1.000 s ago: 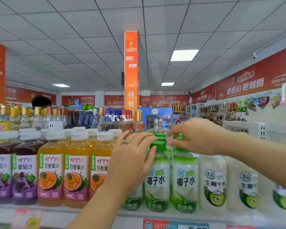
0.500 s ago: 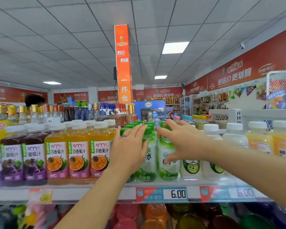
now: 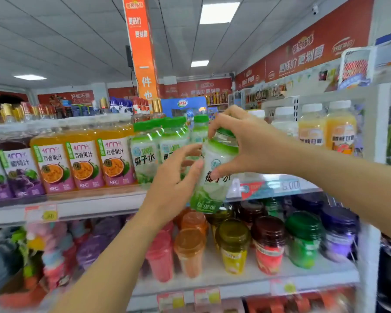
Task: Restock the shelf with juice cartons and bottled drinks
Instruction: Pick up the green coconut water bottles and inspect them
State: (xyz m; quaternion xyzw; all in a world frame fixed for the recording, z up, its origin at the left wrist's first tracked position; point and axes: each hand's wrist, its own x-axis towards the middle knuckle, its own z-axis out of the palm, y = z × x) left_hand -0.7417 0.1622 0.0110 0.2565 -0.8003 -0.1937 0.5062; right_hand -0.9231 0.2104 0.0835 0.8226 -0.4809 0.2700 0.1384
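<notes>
Both hands grip one coconut water bottle [image 3: 212, 177] now, right hand [image 3: 246, 145] over cap and label, left hand [image 3: 174, 184] round its side; a moment ago it stood in the green-capped row [image 3: 145, 159], now it's tilted out past the shelf [image 3: 95, 204] edge; guessing it's getting repositioned, not stocked yet

Your two hands, the left hand [image 3: 174, 177] and the right hand [image 3: 246, 145], hold one coconut water bottle [image 3: 212, 177]. Left of that bottle you have three green-capped coconut waters [image 3: 145, 154] in view, then three passion-fruit juice bottles [image 3: 84, 166] and two grape juice bottles [image 3: 20, 172]. Right of it stand two yellow-orange juice bottles [image 3: 340, 132].
</notes>
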